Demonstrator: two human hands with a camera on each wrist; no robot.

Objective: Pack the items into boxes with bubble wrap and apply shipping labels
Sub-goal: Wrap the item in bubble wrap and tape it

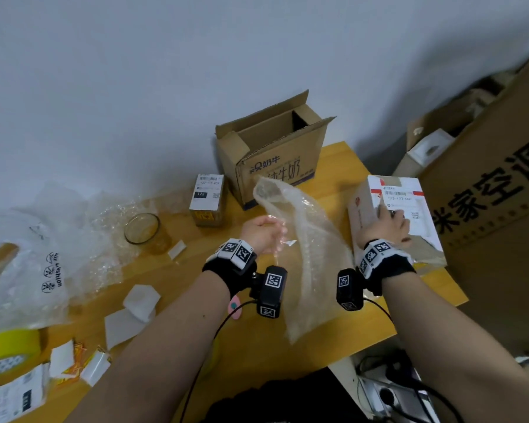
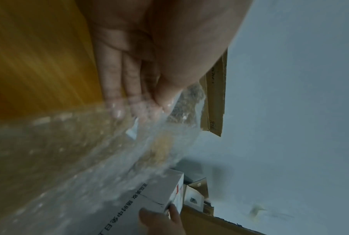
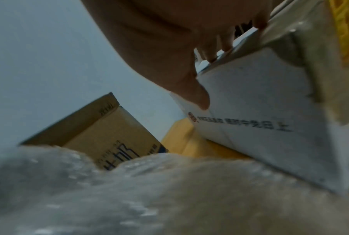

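We hold a sheet of bubble wrap (image 1: 306, 248) up over the yellow worktop (image 1: 342, 166) with our left hand (image 1: 261, 233), thumb and fingers pinching its near edge; in the left wrist view the fingertips (image 2: 117, 109) show through the clear film. The sheet hangs in front of the open milk carton (image 1: 272, 157), the brown cardboard box with its flaps up at the back of the worktop, and trails down toward us from there.

Our right hand (image 1: 391, 224) grips a white box (image 1: 394, 215) well to the right of the milk carton: fingers spread over its top, across the shipping label (image 1: 405, 203) stuck there, with the thumb (image 3: 197, 97) pressed against its printed side. The box stands on the worktop, touching the bubble wrap's right edge.

Just left of the milk carton stands a small yellow box (image 1: 207, 199) with its own label on top. Farther left lies a drinking glass (image 1: 142, 228) on its side, then a heap of loose bubble wrap and air-cushion bags (image 1: 37, 254). Near that heap, toward us, lie white backing papers (image 1: 135, 312) and a roll of yellow tape (image 1: 10, 346). A very large brown carton (image 1: 495, 209) stands off the worktop, far right of the milk carton.
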